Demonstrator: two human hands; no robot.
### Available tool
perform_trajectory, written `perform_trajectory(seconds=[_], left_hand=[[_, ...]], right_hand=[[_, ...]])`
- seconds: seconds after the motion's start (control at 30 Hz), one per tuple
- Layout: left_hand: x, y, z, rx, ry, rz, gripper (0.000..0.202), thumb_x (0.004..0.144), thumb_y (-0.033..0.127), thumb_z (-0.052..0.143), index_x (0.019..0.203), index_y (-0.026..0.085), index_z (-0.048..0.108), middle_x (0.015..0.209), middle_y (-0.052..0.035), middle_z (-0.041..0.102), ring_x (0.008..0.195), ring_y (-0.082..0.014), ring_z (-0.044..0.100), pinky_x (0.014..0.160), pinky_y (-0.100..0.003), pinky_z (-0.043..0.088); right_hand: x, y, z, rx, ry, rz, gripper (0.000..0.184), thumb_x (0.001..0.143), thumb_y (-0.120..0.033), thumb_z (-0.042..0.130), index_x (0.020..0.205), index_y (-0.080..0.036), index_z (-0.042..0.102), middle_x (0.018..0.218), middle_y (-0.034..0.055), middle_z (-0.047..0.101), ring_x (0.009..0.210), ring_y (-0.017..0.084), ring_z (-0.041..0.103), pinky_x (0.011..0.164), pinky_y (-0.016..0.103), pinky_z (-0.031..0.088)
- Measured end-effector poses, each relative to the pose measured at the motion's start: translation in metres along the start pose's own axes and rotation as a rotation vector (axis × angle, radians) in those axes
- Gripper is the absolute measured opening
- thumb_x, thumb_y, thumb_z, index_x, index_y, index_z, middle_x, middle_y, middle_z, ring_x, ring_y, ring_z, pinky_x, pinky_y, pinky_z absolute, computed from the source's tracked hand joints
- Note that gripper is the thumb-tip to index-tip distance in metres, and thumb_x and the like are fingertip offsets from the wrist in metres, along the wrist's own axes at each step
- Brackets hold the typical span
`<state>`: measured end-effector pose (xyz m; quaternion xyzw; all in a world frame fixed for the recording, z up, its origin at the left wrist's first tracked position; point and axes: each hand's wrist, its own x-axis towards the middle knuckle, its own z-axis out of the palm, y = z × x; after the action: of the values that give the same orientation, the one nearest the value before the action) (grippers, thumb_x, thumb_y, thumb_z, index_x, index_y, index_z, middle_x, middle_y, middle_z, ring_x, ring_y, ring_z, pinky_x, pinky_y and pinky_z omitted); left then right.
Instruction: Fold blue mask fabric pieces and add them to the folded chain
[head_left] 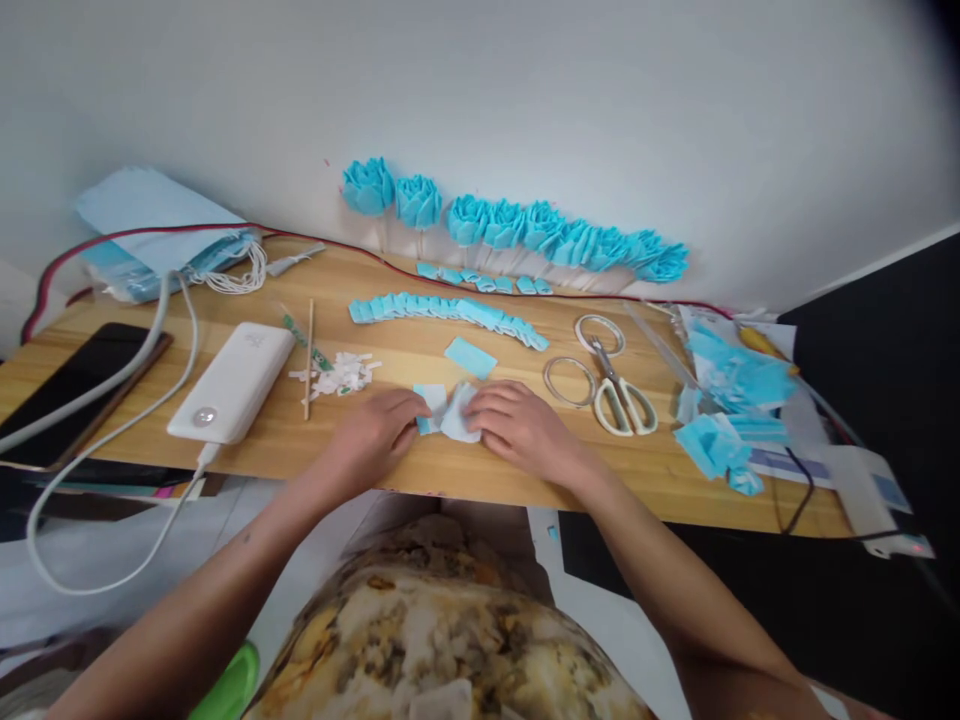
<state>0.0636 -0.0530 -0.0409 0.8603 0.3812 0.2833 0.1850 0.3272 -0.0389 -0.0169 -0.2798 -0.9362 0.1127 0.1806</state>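
Observation:
My left hand (pixel 381 432) rests at the table's front edge, its fingertips pinched together on a small light-blue fabric piece (pixel 430 396). Just beside it, my right hand (pixel 521 425) has its fingers curled over a paler, folded blue fabric piece (pixel 457 415), partly covering it. The two pieces meet or overlap between my hands. A flat blue rectangle (pixel 471 357) lies a little behind them. Farther back curves a row of overlapping folded blue pieces (pixel 450 309), with a shorter row of small folded pieces (pixel 484 282) beyond it.
Several blue fabric flowers (pixel 469 220) on sticks lean against the wall. Scissors (pixel 619 390) and tape rings (pixel 570 382) lie right of my hands; blue scraps (pixel 720 445) are farther right. To the left are paper bits (pixel 345 375), a stick (pixel 308 360), a cabled power bank (pixel 232 385) and a phone (pixel 82 390).

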Motion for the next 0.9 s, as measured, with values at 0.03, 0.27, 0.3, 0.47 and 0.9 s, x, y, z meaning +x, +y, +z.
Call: perform_trajectory(seconds=[0.03,0.27,0.3,0.47,0.9], left_hand=[[-0.002,-0.001,0.002,0.000,-0.001,0.014,0.029,0.087,0.008,0.045,0.101,0.018,0.069,0.107,-0.0123,0.072,0.102,-0.0261,0.067,0.090,-0.040,0.054],[0.004,-0.004,0.004,-0.111,0.053,-0.043,0.021,0.089,0.015,0.052,0.093,0.019,0.072,0.099,-0.0104,0.074,0.097,-0.0257,0.067,0.089,-0.041,0.052],[0.008,-0.002,0.003,-0.188,0.084,-0.119,0.017,0.089,0.017,0.055,0.089,0.019,0.072,0.095,-0.0091,0.074,0.093,-0.0248,0.068,0.086,-0.040,0.052],[0.033,0.017,-0.006,-0.992,0.255,-0.624,0.022,0.076,0.037,0.075,0.081,0.018,0.066,0.070,0.0000,0.067,0.063,-0.0147,0.062,0.061,-0.028,0.052],[0.035,0.039,0.005,-1.426,0.293,-0.675,0.035,0.070,0.040,0.085,0.088,0.015,0.070,0.074,-0.0002,0.066,0.061,-0.0113,0.061,0.052,-0.023,0.052]], right_hand=[[-0.008,0.003,-0.002,0.017,0.046,0.037,0.023,0.089,-0.008,0.053,0.097,-0.024,0.068,0.109,0.0056,0.074,0.106,0.023,0.066,0.096,0.044,0.048],[-0.075,0.006,-0.044,0.066,0.088,0.317,0.034,0.091,-0.018,0.057,0.122,-0.029,0.065,0.124,0.0065,0.071,0.121,0.028,0.062,0.110,0.057,0.039],[-0.079,0.002,-0.049,0.097,0.069,0.355,0.041,0.092,-0.021,0.058,0.132,-0.030,0.060,0.133,0.0069,0.067,0.128,0.028,0.058,0.114,0.057,0.035],[-0.060,-0.020,-0.052,0.250,0.297,0.551,0.046,0.096,-0.030,0.056,0.142,-0.030,0.053,0.141,0.0063,0.061,0.133,0.025,0.054,0.114,0.046,0.038],[0.030,-0.044,0.004,0.753,0.489,0.703,0.018,0.087,-0.034,0.063,0.076,-0.019,0.063,0.068,-0.0024,0.058,0.059,0.010,0.049,0.056,0.022,0.040]])
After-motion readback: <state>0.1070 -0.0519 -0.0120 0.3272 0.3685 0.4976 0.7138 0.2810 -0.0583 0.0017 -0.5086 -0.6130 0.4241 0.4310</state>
